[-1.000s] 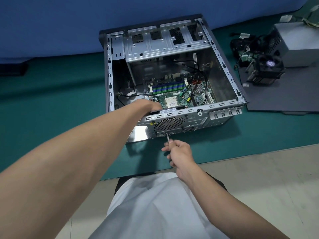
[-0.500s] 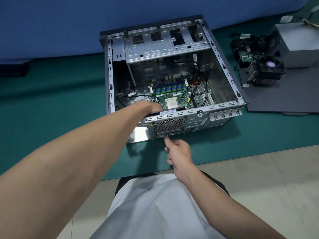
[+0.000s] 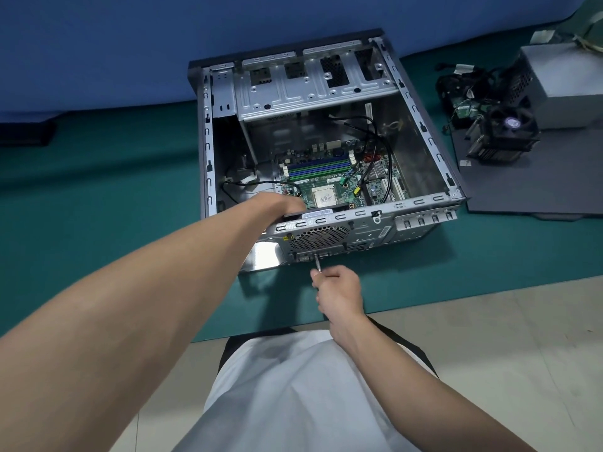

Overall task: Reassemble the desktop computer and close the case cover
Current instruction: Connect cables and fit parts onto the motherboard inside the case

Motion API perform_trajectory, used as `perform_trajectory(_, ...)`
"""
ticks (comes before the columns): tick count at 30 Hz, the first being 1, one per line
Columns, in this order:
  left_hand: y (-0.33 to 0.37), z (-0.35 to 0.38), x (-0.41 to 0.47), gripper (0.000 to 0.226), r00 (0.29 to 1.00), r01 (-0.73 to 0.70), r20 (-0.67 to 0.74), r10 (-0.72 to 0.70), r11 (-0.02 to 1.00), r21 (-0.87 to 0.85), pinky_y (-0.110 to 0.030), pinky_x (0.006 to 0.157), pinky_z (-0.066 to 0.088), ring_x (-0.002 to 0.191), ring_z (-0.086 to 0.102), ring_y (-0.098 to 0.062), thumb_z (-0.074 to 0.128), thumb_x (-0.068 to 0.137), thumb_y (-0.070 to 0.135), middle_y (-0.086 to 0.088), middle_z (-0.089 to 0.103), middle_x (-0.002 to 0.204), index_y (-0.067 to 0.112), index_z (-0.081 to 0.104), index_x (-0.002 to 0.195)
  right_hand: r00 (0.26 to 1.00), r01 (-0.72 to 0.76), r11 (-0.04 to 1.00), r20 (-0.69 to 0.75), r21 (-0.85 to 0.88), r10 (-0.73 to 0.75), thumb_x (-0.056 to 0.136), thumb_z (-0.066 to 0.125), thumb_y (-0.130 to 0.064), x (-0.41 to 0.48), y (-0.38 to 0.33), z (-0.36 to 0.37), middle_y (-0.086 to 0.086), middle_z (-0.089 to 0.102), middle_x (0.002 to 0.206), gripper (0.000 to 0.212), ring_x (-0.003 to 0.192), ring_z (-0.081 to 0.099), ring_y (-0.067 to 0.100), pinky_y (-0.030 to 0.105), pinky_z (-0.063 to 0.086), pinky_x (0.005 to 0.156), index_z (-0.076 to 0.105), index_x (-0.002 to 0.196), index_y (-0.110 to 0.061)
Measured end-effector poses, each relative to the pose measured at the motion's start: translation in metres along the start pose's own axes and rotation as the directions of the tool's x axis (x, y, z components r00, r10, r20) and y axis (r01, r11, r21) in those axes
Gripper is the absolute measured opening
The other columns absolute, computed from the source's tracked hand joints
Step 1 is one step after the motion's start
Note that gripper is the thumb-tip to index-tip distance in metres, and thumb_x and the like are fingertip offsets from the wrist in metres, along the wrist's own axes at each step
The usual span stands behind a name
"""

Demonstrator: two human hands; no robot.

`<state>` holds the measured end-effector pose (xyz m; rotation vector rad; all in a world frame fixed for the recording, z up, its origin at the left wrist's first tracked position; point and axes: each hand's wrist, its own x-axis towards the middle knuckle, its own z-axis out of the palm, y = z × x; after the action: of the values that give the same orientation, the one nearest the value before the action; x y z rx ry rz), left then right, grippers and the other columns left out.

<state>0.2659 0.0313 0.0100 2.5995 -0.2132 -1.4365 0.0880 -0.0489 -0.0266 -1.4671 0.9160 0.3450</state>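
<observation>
1. Open computer case lies on a teal mat; blue wall far, tiled floor near.
2. Right hand is clamped on a screwdriver, tip at the case's near panel.
3. Left hand rests over the case's near edge; fingers hidden, can't tell its grip.
4. Cooler fan far right.

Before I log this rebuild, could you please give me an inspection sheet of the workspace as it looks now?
Surface: teal mat under the open case.
Job's things: case lidless; motherboard inside, processor bare; dark panel lies right of it.
Clutter: cooler fan on the panel, grey power supply behind it.
Hands: left hand curled over the case's rear rim, fingertips hidden; right hand grips screwdriver, tip against the case's back.
Cables: black cables loop inside the case; loose bundle beside the power supply.
Surroundings: blue wall behind, tiled floor in front.
</observation>
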Motion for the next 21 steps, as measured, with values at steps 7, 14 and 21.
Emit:
perform_trajectory(7,0.003,0.000,-0.008,0.046,1.000,-0.018,-0.020,0.017,1.000,-0.005,-0.035,0.060,0.044,0.061,0.049,-0.023,0.038,0.096,0.001,-0.027,0.039,0.145,-0.010,0.034,0.140,0.995,-0.058,0.998,0.087,0.021,0.056,0.101,0.047,-0.027,-0.002,-0.004,-0.002,-0.002,0.066,0.074,0.021,0.054,0.044,0.008,0.022,0.031,0.048,0.062,0.090,-0.016)
perform_trajectory(14,0.006,-0.001,-0.016,0.048,1.000,-0.014,-0.005,0.014,0.999,-0.040,-0.036,0.062,0.042,0.058,0.048,-0.024,0.045,0.093,-0.001,-0.031,0.033,0.147,-0.012,0.036,0.139,0.999,-0.047,0.997,0.010,0.069,0.046,0.095,0.057,-0.021,-0.002,-0.002,0.000,0.000,0.065,0.074,0.014,0.051,0.045,0.009,0.022,0.032,0.046,0.058,0.083,-0.015)
perform_trajectory(21,0.004,0.002,-0.009,0.037,0.999,-0.033,0.014,0.034,0.999,-0.022,-0.030,0.058,0.047,0.064,0.051,-0.027,0.043,0.093,-0.002,-0.029,0.047,0.134,-0.011,0.049,0.129,0.995,-0.098,0.970,0.046,0.222,0.090,0.089,0.067,-0.017,-0.002,-0.004,0.000,0.004,0.059,0.069,0.013,0.048,0.039,0.011,0.019,0.029,0.036,0.057,0.090,-0.009)
